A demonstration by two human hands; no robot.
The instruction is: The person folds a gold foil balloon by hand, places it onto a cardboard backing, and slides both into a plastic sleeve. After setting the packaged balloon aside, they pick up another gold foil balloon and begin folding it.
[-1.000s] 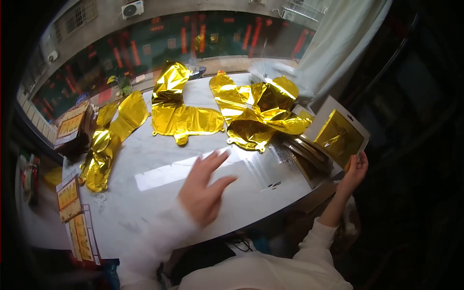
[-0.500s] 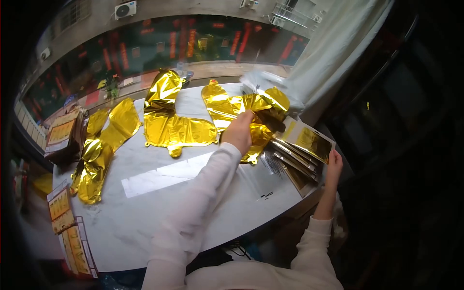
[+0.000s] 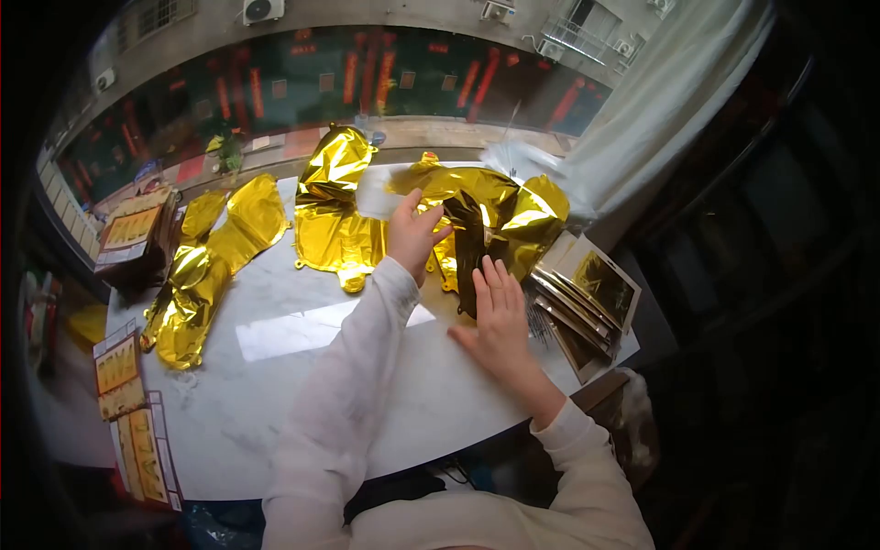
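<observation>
Gold foil balloons, flat and creased, lie across the white table. My left hand point(image 3: 412, 236) is at the left edge of a foil balloon point(image 3: 490, 191), its fingers apart. Part of that balloon is blurred, and a dark fold hangs toward me. My right hand point(image 3: 500, 316) rests at the lower end of this fold, fingers stretched out and thumb spread. Just left of my left hand lies an L-shaped gold balloon point(image 3: 335, 234). Right of my right hand sits a fanned stack of flat packets point(image 3: 587, 298).
Another gold balloon point(image 3: 220, 266) lies on the left of the table point(image 3: 275, 412). A pile of printed packages point(image 3: 137, 234) stands at the far left, with more printed packages point(image 3: 142, 449) along the left edge. A pale curtain point(image 3: 660, 119) hangs at the right.
My right hand has left the packet stack and moved left onto the balloon. My left hand has shifted left. The balloon beside it has been spread and lifted across the others.
</observation>
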